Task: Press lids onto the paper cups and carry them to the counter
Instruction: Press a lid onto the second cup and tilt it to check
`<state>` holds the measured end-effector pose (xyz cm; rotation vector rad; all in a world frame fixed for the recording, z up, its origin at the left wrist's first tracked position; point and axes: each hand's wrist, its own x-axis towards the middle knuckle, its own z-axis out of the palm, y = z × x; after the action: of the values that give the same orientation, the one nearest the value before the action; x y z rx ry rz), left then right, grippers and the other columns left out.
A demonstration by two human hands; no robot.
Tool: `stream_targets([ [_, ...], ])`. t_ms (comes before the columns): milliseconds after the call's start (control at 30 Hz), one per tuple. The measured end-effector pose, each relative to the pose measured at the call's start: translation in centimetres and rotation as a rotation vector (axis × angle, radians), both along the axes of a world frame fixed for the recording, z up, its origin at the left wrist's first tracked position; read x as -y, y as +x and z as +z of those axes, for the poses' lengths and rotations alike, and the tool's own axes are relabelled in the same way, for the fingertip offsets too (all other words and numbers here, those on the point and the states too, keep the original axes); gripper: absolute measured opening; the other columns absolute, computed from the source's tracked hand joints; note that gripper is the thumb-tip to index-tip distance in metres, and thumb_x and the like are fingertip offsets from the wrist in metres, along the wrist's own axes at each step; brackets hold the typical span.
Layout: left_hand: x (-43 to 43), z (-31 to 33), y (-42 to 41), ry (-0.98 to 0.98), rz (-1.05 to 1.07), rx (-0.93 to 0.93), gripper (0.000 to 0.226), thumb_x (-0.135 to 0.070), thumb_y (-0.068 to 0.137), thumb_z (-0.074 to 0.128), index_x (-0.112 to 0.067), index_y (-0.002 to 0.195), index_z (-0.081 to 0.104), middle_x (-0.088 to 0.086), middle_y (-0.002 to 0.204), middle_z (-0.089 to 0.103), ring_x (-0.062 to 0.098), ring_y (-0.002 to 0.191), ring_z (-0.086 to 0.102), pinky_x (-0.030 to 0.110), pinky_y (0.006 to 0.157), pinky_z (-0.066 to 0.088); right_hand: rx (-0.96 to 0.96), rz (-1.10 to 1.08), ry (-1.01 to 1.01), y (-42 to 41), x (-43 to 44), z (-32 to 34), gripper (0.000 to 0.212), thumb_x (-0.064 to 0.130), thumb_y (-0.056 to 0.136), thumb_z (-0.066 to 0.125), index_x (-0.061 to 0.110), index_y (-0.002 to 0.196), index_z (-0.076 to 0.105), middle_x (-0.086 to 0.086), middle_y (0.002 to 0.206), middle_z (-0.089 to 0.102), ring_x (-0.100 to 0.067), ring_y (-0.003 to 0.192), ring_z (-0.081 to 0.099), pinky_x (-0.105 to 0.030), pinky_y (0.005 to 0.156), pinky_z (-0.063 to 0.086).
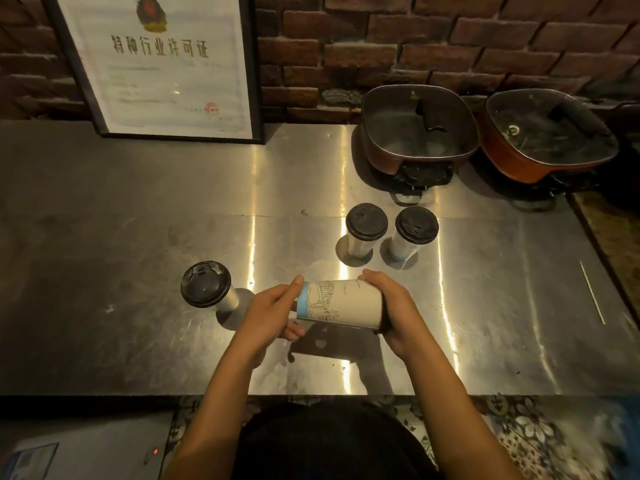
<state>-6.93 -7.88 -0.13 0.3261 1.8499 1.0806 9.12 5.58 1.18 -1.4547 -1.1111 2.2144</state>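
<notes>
Cup [341,304] sideways, both hands clamped: L hand [268,315] base, R hand [391,308] lid end | prob light, crushable, grip ends not wall

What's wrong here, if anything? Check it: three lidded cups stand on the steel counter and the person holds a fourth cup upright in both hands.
One thing is off: the fourth cup is held on its side, not upright, between the left hand and right hand. The head view shows it. The three lidded cups do stand on the steel counter.
</notes>
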Motion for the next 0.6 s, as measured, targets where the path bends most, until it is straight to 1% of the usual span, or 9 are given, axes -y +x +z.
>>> stream_targets([
  [100, 0.5, 1.1, -0.2, 0.012, 0.011, 0.004, 0.042, -0.058, 0.096, 0.053, -0.024, 0.11, 0.073, 0.003, 0.095, 0.078, 0.021, 0.059, 0.072, 0.025, 0.058, 0.057, 0.001, 0.019, 0.061, -0.2, 0.3, 0.5, 0.031, 0.041, 0.094, 0.062, 0.014, 0.11, 0.064, -0.019, 0.114, 0.07, -0.033, 0.104, 0.07, -0.022, 0.051, 0.051],
  [167, 0.7, 1.5, -0.3, 0.044, 0.012, 0.021, 0.04, -0.053, 0.097, 0.055, -0.021, 0.111, 0.074, 0.003, 0.091, 0.079, 0.02, 0.06, 0.071, 0.024, 0.058, 0.057, -0.007, 0.019, 0.088, -0.4, 0.4, 0.9, 0.025, 0.039, 0.095, 0.062, 0.016, 0.105, 0.065, -0.016, 0.109, 0.07, -0.03, 0.101, 0.069, -0.021, 0.051, 0.051],
  [267, 1.2, 1.6, -0.7, 0.09, -0.003, 0.041, 0.035, -0.041, 0.099, 0.058, -0.017, 0.121, 0.07, 0.012, 0.106, 0.075, 0.022, 0.067, 0.073, 0.025, 0.062, 0.059, -0.015, 0.023, 0.13, -0.6, 0.5, 1.3, 0.017, 0.035, 0.095, 0.062, 0.019, 0.101, 0.065, -0.011, 0.104, 0.069, -0.025, 0.094, 0.067, -0.018, 0.047, 0.048],
  [367, 1.7, 1.6, -1.1, 0.15, -0.008, 0.04, 0.036, -0.034, 0.096, 0.063, -0.025, 0.132, 0.064, 0.009, 0.122, 0.068, 0.026, 0.086, 0.076, 0.026, 0.069, 0.061, -0.03, 0.024, 0.147, -0.8, 0.6, 1.2, 0.018, 0.034, 0.096, 0.061, 0.02, 0.108, 0.065, -0.009, 0.104, 0.07, -0.022, 0.094, 0.068, -0.019, 0.05, 0.05],
  [433, 1.9, 1.8, -1.3, 0.161, -0.008, 0.023, 0.041, -0.037, 0.094, 0.065, -0.027, 0.133, 0.063, 0.007, 0.125, 0.066, 0.027, 0.094, 0.075, 0.025, 0.07, 0.06, -0.053, 0.016, 0.133, -1.0, 0.8, 1.3, 0.022, 0.033, 0.096, 0.061, 0.018, 0.111, 0.065, -0.009, 0.102, 0.07, -0.02, 0.093, 0.067, -0.018, 0.049, 0.049],
  [467, 1.9, 2.0, -1.3, 0.147, -0.006, 0.011, 0.045, -0.043, 0.091, 0.064, -0.027, 0.133, 0.063, 0.007, 0.124, 0.067, 0.026, 0.092, 0.076, 0.025, 0.068, 0.059, -0.058, 0.014, 0.136, -1.1, 0.9, 1.3, 0.025, 0.033, 0.096, 0.062, 0.016, 0.114, 0.065, -0.009, 0.104, 0.07, -0.02, 0.093, 0.068, -0.018, 0.049, 0.049],
  [533, 1.8, 2.3, -1.3, 0.118, 0.003, 0.005, 0.054, -0.054, 0.086, 0.061, -0.024, 0.13, 0.065, 0.009, 0.119, 0.069, 0.023, 0.078, 0.076, 0.024, 0.064, 0.059, -0.062, 0.015, 0.16, -1.3, 1.0, 1.2, 0.031, 0.034, 0.095, 0.062, 0.015, 0.12, 0.064, -0.011, 0.109, 0.071, -0.02, 0.096, 0.068, -0.019, 0.052, 0.051],
  [567, 1.7, 2.3, -1.5, 0.116, 0.004, -0.002, 0.051, -0.053, 0.088, 0.061, -0.023, 0.129, 0.065, 0.01, 0.118, 0.07, 0.022, 0.074, 0.075, 0.024, 0.064, 0.059, -0.063, 0.021, 0.174, -1.4, 1.1, 1.1, 0.032, 0.036, 0.095, 0.063, 0.017, 0.121, 0.064, -0.011, 0.11, 0.07, -0.021, 0.098, 0.069, -0.02, 0.055, 0.052],
  [600, 1.8, 2.2, -1.7, 0.13, -0.003, -0.012, 0.044, -0.048, 0.092, 0.062, -0.024, 0.129, 0.065, 0.011, 0.119, 0.07, 0.022, 0.075, 0.075, 0.025, 0.065, 0.059, -0.065, 0.027, 0.182, -1.5, 1.1, 1.0, 0.034, 0.037, 0.094, 0.064, 0.018, 0.122, 0.063, -0.01, 0.111, 0.07, -0.023, 0.101, 0.069, -0.022, 0.059, 0.054],
])
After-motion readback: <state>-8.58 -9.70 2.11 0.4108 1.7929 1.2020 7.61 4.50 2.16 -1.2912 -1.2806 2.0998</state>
